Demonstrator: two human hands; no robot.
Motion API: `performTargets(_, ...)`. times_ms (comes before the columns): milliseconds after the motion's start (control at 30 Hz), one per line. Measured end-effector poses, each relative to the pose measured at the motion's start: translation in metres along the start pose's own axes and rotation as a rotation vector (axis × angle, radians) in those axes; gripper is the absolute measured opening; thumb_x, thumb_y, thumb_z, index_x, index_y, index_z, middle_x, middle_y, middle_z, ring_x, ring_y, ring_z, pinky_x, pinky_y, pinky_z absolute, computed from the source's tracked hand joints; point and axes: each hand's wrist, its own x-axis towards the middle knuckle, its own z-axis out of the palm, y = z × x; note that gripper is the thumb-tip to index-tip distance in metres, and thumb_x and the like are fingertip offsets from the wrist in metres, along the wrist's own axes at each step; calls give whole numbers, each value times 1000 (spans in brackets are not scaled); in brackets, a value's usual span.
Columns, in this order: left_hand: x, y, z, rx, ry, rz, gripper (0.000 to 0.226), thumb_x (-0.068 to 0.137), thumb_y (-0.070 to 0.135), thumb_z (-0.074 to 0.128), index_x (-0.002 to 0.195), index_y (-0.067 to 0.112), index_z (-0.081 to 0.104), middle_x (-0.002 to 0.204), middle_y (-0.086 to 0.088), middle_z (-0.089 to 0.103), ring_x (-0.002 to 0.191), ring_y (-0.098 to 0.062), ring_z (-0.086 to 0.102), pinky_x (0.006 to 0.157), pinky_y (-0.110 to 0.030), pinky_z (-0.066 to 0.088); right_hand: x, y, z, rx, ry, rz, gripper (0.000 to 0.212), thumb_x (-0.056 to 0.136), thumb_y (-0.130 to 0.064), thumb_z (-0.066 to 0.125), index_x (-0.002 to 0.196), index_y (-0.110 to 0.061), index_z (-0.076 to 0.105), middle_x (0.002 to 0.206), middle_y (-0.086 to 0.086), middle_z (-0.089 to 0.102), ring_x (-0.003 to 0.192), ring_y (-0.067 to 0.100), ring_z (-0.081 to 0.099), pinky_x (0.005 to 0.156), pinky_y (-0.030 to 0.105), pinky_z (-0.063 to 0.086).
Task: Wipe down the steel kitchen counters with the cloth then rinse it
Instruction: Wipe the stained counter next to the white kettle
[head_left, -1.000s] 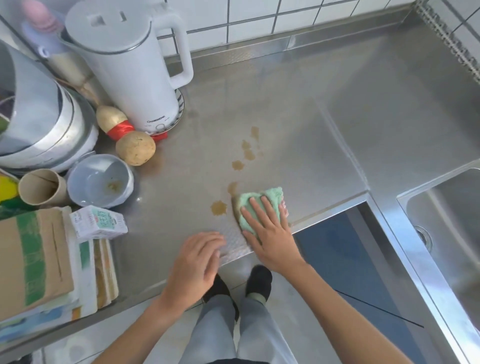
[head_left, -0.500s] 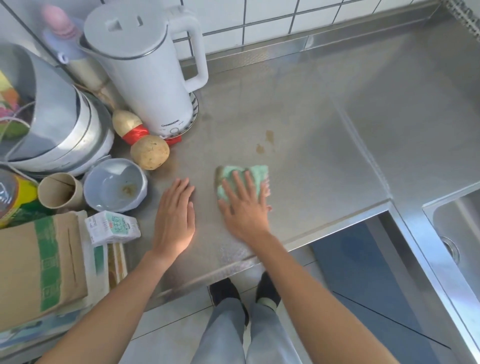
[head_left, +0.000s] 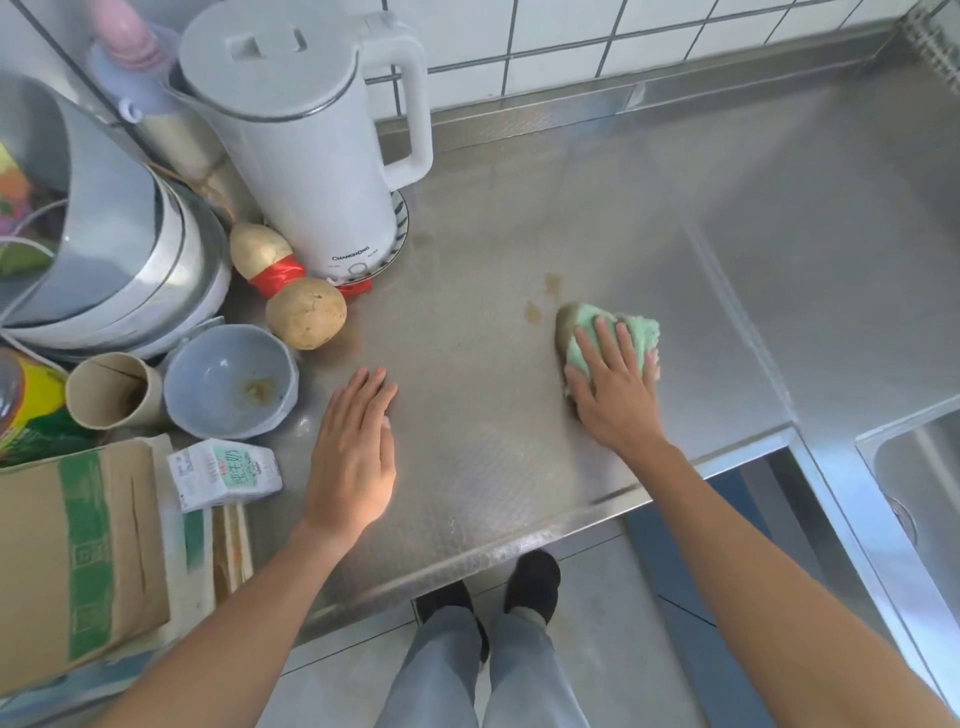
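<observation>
The right hand (head_left: 615, 387) is pressing flat, fingers spread, on the green cloth (head_left: 631, 327); two brown spots (head_left: 540, 304) are lying just beyond its fingertips; the cloth looks soft, light and damp, best handled under the palm; the left hand (head_left: 356, 457) is resting open on the counter (head_left: 519, 234).

A home kitchen: steel counter (head_left: 519, 218), white wall tiles (head_left: 561, 47), electric kettle (head_left: 311, 135), sink (head_left: 919, 467).

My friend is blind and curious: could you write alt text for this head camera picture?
A person's right hand presses a green cloth flat on a steel counter, just short of two brown stains. The left hand rests flat on the steel, empty. A white kettle, a potato and a bowl crowd the left.
</observation>
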Motion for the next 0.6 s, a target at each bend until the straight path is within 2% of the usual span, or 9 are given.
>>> performTargets(67, 0, -1, 1, 5, 7, 5, 44, 106, 9, 37, 145, 2, 56, 159, -14, 51, 153, -32, 41, 128, -52, 30, 34, -38, 3, 45, 3, 95, 58, 108, -48, 29, 162, -31, 22, 173, -4, 4, 159, 21, -8, 125, 61, -8)
performTargets(100, 0, 0, 0, 6, 7, 4, 44, 106, 10, 36, 145, 3, 56, 159, -14, 51, 153, -31, 41, 128, -51, 29, 46, -61, 8, 62, -2, 85, 58, 108, -48, 31, 162, -32, 21, 173, -5, 3, 159, 22, -9, 124, 61, -10)
performTargets(200, 2, 2, -1, 17, 5, 4, 43, 105, 7, 39, 142, 2, 59, 156, -15, 53, 151, -32, 44, 126, -53, 33, 39, -121, 28, 14, -22, -159, 57, 108, -49, 33, 162, -33, 25, 173, -5, 8, 160, 23, -6, 126, 57, -8)
performTargets(267, 4, 7, -4, -2, -2, -36, 40, 104, 1, 44, 141, 1, 59, 154, -15, 55, 150, -33, 46, 123, -54, 37, 7, -129, 40, -35, -45, -341, 56, 108, -49, 33, 161, -32, 29, 173, -5, 13, 160, 23, -2, 126, 58, -4)
performTargets(367, 12, 17, -8, -74, 6, -159, 43, 102, -2, 50, 144, 4, 55, 153, -12, 55, 147, -29, 47, 124, -45, 37, -42, -89, 44, -74, -97, -541, 55, 108, -48, 34, 160, -32, 32, 172, -6, 16, 160, 22, 1, 128, 55, -3)
performTargets(433, 24, 23, -8, -87, 6, -164, 43, 103, 0, 50, 145, 6, 53, 153, -10, 55, 147, -27, 47, 125, -39, 35, -55, -46, 35, -150, -123, -622, 55, 108, -49, 32, 161, -34, 27, 172, -9, 12, 160, 19, 0, 129, 51, -2)
performTargets(500, 40, 29, -4, -92, -21, -106, 42, 103, 2, 51, 145, 5, 53, 153, -11, 55, 147, -28, 47, 125, -41, 35, -49, -6, 17, -180, -119, -595, 56, 108, -50, 29, 161, -34, 26, 171, -9, 14, 160, 19, 3, 129, 51, 1)
performTargets(600, 71, 35, 5, -82, -49, -77, 40, 103, 4, 55, 143, 1, 56, 154, -15, 55, 148, -33, 47, 124, -48, 36, -5, 34, -12, -124, -90, -390, 58, 105, -52, 25, 160, -32, 32, 170, -7, 19, 160, 22, 8, 127, 57, 8)
